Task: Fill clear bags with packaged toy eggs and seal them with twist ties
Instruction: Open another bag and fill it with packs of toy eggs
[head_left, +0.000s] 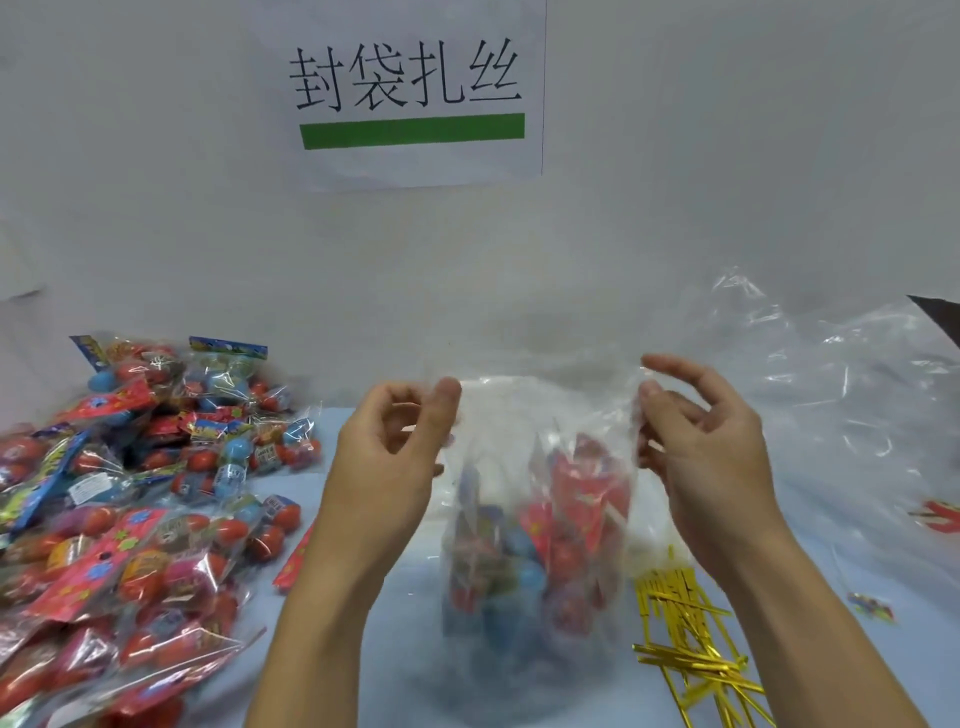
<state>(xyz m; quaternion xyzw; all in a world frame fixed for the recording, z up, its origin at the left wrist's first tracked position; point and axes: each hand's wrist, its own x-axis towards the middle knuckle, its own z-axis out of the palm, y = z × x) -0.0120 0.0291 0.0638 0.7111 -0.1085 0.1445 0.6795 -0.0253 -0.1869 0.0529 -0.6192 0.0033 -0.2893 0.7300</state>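
The clear bag (540, 525) is standing upright at the near centre of the table (363, 519), holding red and blue packaged toy eggs (566, 535). Its open top edge is being held at both sides. The left hand (387, 457) is pinching the left edge between thumb and curled fingers; the right hand (701, 441) is pinching the right edge, its other fingers loosely spread. Both forearms are reaching in from the near edge. Gold twist ties (685, 639) are lying just right of the bag. A pile of egg packets (130, 499) is filling the left side. Loose clear bags (841, 395) are lying at the far right. Bare table is showing between pile and bag.
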